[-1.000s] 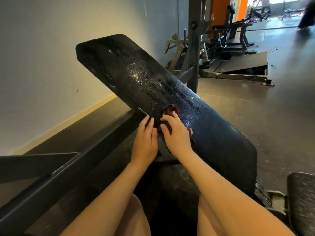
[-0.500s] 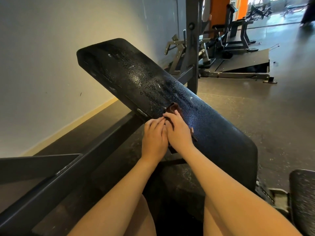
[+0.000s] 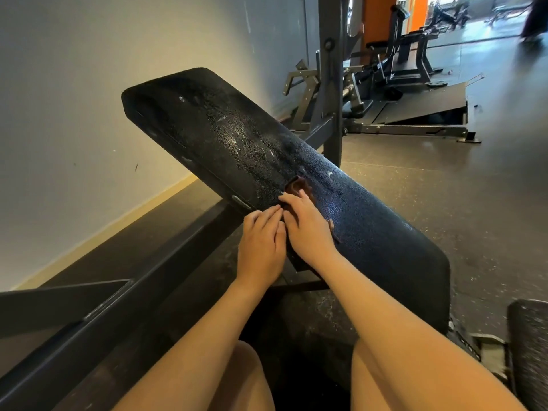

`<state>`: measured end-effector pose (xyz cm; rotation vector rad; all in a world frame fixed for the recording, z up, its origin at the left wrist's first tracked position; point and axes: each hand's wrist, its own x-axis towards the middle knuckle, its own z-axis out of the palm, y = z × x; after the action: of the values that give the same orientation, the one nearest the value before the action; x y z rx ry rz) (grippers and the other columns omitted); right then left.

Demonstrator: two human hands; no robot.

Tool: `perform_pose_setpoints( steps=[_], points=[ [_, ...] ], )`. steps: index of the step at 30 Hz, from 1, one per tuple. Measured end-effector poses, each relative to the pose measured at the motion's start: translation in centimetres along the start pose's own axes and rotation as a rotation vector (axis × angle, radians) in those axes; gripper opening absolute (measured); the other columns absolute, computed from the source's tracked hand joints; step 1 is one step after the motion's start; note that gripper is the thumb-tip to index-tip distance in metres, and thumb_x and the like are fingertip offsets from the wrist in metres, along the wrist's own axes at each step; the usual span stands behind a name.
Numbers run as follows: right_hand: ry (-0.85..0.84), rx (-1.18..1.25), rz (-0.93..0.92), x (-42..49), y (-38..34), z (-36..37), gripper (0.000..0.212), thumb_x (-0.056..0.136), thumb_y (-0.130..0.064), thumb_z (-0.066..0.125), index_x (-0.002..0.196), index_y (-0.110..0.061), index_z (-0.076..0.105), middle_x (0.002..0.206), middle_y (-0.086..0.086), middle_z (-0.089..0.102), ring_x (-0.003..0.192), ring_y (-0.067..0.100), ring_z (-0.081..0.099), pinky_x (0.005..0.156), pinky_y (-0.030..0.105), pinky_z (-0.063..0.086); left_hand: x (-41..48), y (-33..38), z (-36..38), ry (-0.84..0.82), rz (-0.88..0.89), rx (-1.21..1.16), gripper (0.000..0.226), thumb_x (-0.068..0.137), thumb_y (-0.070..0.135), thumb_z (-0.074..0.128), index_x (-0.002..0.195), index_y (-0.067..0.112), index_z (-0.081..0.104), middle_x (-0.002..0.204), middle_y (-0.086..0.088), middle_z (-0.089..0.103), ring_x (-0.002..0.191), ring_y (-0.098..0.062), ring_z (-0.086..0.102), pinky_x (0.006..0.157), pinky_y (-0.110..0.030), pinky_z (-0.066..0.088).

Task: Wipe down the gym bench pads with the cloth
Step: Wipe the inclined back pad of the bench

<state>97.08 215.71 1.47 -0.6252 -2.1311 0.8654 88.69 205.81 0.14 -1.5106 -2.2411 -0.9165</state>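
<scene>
Right hand (image 3: pixel 308 229) presses a limp brown cloth (image 3: pixel 296 185) flat against the tilted, slick-looking bench pad (image 3: pixel 370 226). Left hand (image 3: pixel 261 241), fingers together, rests just left. The cloth likely bunches, so it is best palmed.

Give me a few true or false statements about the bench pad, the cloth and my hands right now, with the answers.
1. The right hand presses a brown cloth against the bench pad. True.
2. The bench pad lies flat and level. False: it is tilted, and its far end rises toward the wall.
3. The left hand sits right beside the right hand, at the pad's near edge. True.
4. The pad's surface is dry all over. False: droplets cover the upper part, beyond the cloth.
</scene>
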Motion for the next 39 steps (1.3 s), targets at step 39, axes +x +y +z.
perform_pose_setpoints(
  steps=[39],
  points=[
    [-0.019, -0.111, -0.079, 1.0, 3.4, -1.4, 0.042, 0.102, -0.019, 0.050, 0.144, -0.020, 0.051, 0.150, -0.003, 0.048, 0.147, 0.017, 0.026, 0.119, 0.025, 0.018, 2.7, -0.4, 1.1, 0.106, 0.088, 0.168, 0.038, 0.104, 0.027, 0.042, 0.129, 0.014, 0.067, 0.129, 0.002, 0.066, 0.120, -0.018, 0.051, 0.102, -0.037, 0.040]
  ],
)
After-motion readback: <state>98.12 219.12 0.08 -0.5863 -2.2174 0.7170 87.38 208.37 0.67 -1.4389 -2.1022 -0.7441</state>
